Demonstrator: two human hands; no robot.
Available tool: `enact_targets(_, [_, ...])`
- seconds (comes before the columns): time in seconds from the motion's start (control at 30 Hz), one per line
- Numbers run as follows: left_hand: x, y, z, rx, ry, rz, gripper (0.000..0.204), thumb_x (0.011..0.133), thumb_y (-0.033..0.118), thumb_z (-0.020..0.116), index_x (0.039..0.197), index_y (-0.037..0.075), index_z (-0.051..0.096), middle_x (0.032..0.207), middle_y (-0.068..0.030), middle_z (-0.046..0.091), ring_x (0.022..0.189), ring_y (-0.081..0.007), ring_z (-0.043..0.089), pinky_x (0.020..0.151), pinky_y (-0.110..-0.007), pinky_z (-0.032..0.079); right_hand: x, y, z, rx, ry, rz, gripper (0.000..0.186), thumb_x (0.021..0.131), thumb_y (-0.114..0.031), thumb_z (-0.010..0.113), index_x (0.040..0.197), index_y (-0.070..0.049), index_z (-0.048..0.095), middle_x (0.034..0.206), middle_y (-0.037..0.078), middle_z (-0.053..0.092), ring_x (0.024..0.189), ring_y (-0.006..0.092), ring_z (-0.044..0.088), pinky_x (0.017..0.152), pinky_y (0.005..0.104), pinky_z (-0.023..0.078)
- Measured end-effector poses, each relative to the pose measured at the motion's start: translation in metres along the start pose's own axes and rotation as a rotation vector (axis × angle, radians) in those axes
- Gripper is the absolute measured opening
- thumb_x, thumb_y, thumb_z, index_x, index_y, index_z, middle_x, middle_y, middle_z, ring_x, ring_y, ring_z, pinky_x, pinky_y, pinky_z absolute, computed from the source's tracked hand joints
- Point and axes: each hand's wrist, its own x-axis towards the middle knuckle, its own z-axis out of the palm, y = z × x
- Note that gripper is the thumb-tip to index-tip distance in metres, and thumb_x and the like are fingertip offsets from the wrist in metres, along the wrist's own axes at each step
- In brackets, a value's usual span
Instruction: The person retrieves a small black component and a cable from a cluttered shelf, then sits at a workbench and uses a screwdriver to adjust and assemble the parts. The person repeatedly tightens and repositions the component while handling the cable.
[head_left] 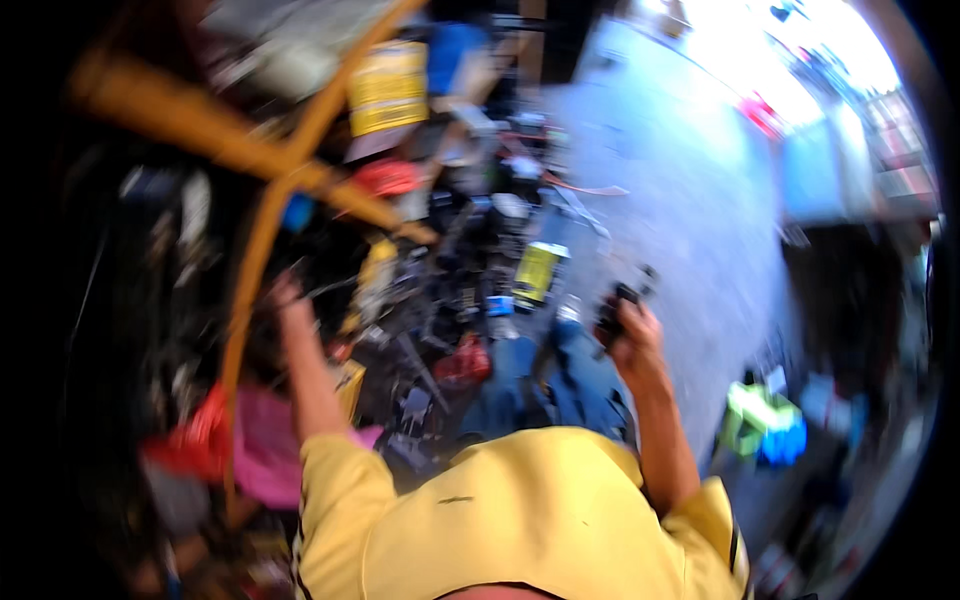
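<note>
My right hand [638, 340] is closed around a small black object [610, 314], held out over the grey floor. Motion blur and my fingers hide what kind of thing it is. On the other side my left hand [287, 290] reaches in beside an orange frame [262, 235], close to a dark, cluttered shelf area. Its fingers are smeared by motion, so whether it touches anything does not show. A yellow-green box [539, 272] lies on the floor ahead of my legs, with a small blue-capped item [500, 306] beside it.
Many loose dark parts [460, 245] and a red bag [465, 362] litter the floor on the left. A yellow labelled container [388, 88] stands beyond the orange beams. Pink [265, 445] and red plastic [195, 435] lie near my left arm; a green-and-blue bundle [762, 422] sits right.
</note>
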Motion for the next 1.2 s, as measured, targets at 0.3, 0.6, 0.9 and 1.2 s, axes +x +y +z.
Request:
enact_targets(0.3, [-0.036,0.007,-0.018,-0.173,-0.207,-0.588,0.022,0.098,0.002,0.062,0.12,0.004,0.064,0.121,-0.0112,0.071,0.13,-0.0272,0.063,0.089,-0.048,0.05,-0.009,0.019,-0.012,0.071,-0.086,0.12,0.046,0.099,-0.026,0.071,0.137,-0.008,0.052,0.122,0.009,0.065,0.102,0.021,0.068,0.08,0.0447,0.064])
enact_targets(0.6, [-0.09,0.048,0.013,-0.378,-0.166,-0.639,0.018,0.103,0.011,0.06,0.12,0.003,0.063,0.109,-0.009,0.069,0.113,-0.0262,0.067,0.109,-0.054,0.049,-0.007,0.022,0.015,0.067,-0.207,0.174,0.043,0.104,-0.03,0.064,0.138,-0.007,0.053,0.123,0.009,0.065,0.108,0.0223,0.065,0.087,0.047,0.061])
enact_targets(0.9, [-0.226,0.108,0.008,0.392,-0.271,-0.197,0.03,0.088,0.002,0.075,0.113,0.003,0.06,0.089,-0.0038,0.068,0.075,-0.01,0.063,0.07,-0.023,0.052,0.003,0.03,0.05,0.09,-0.349,0.221,0.049,0.104,-0.028,0.062,0.145,-0.005,0.048,0.13,0.014,0.062,0.108,0.0239,0.067,0.087,0.0464,0.064])
enact_targets(1.2, [-0.325,0.153,-0.006,0.627,-0.273,0.094,0.033,0.092,0.004,0.075,0.123,0.001,0.064,0.105,-0.0064,0.07,0.095,-0.0119,0.065,0.087,-0.026,0.054,0.018,0.047,0.078,-0.006,-0.549,0.318,0.054,0.107,-0.037,0.055,0.148,-0.003,0.047,0.131,0.02,0.064,0.109,0.0278,0.067,0.084,0.0408,0.064])
